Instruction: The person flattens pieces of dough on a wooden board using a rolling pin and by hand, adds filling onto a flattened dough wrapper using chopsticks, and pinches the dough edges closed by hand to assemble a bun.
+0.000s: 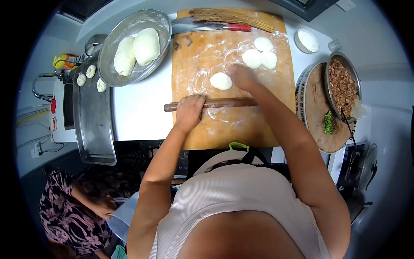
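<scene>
My left hand (pixel 189 111) lies over the left part of a dark wooden rolling pin (pixel 230 103), its fingers curled across it. The pin rests crosswise on a floured wooden board (pixel 258 129). Just beyond it sits a flat round of white dough (pixel 221 81). My right hand (pixel 243 78) is at that round's right edge; its fingers are smeared and partly hidden, so I cannot make out whether they grip the dough. Farther up on the right lie three more dough rounds (pixel 252 59), close together.
A steel bowl (pixel 165 43) holds two big dough lumps. A red-handled knife (pixel 238 27) and a straw brush (pixel 228 16) lie along the board's far edge. Minced filling (pixel 342 84) fills a bowl at right. A metal tray (pixel 92 125) bears shaped buns. Another person's hand (pixel 103 208) holds a container.
</scene>
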Available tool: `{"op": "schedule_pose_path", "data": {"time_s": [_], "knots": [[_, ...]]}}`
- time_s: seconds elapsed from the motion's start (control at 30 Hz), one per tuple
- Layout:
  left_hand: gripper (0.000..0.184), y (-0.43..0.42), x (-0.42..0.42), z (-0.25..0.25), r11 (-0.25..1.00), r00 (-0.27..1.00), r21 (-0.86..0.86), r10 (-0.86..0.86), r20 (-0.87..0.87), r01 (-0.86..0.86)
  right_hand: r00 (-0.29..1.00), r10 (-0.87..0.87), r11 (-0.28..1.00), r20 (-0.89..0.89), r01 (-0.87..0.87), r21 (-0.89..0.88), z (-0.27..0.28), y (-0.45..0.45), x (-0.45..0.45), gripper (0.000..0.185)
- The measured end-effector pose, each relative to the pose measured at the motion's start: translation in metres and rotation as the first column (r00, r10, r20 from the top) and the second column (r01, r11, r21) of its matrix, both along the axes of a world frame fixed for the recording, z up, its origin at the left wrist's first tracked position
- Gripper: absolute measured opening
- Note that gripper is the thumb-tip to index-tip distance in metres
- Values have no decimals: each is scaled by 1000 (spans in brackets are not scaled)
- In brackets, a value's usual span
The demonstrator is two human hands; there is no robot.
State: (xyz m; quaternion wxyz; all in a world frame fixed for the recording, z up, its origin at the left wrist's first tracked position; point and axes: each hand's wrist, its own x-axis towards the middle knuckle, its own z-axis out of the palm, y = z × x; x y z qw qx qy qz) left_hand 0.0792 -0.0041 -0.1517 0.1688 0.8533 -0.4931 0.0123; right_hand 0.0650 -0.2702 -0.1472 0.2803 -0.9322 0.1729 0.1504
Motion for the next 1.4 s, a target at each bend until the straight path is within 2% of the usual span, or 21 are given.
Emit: {"op": "schedule_pose_path", "data": {"time_s": [0.1,0.2,0.3,0.4,0.47,0.53,0.6,0.7,0.8,0.9,0.97,1.0,1.1,1.13,1.2,1.3,1.33,1.37,1.4], "knots": [[31,5,12,10,1000,998,22,14,-59,-12,952,98,960,291,-13,-281,-3,-4,-33,44],[31,-3,27,8,996,999,-92,4,-42,-8,943,100,906,316,45,-421,20,6,-64,53],[44,-19,50,-12,999,994,-1,-47,-98,47,968,34,828,247,111,-550,-6,0,-70,62],[63,-51,72,4,994,988,-56,-85,126,93,950,-17,740,313,222,-635,-26,-4,-62,70],[77,-71,98,-5,995,995,52,-83,57,80,930,-42,714,365,283,-640,-17,-17,-40,70],[78,-99,125,-15,1000,985,-6,-1,170,2,900,-63,704,432,347,-620,-16,-32,-21,71],[77,-120,150,-17,1000,980,4,14,200,-15,846,-73,694,529,423,-582,-20,-50,-1,70],[81,-131,166,-26,997,966,21,65,249,-72,842,-107,704,529,440,-558,-27,-54,7,69],[82,-115,147,-25,996,968,38,69,240,-80,859,-33,751,511,359,-554,-25,-42,-8,68],[80,-77,101,-7,966,985,249,27,173,-70,906,73,842,418,169,-512,-26,-20,-43,68],[77,-59,76,-2,976,992,212,29,120,-54,906,50,880,421,160,-447,-25,-5,-58,63],[63,-53,64,-3,993,996,110,40,76,-48,907,46,898,419,146,-415,-25,0,-60,61],[45,-41,43,-21,994,994,-13,109,17,-108,852,32,999,523,-12,-41,-8,10,-25,52],[34,-42,36,-18,987,989,-67,148,22,-146,862,90,996,499,-73,-54,-5,16,-12,50],[35,-35,23,-19,987,987,-42,158,-3,-158,873,206,978,443,-191,-77,2,25,9,46],[33,-19,3,-18,987,991,-98,129,-26,-131,955,248,965,166,-228,-127,7,19,23,38],[33,-11,-1,-17,989,992,-85,120,-29,-122,966,187,976,179,-162,-146,0,16,23,31],[33,-3,-5,-15,991,993,-72,112,-34,-114,986,88,994,143,-76,-84,-7,13,20,30],[38,3,-7,-7,996,989,-17,85,-120,-88,995,-11,1000,99,13,-26,-15,9,18,29]]}}
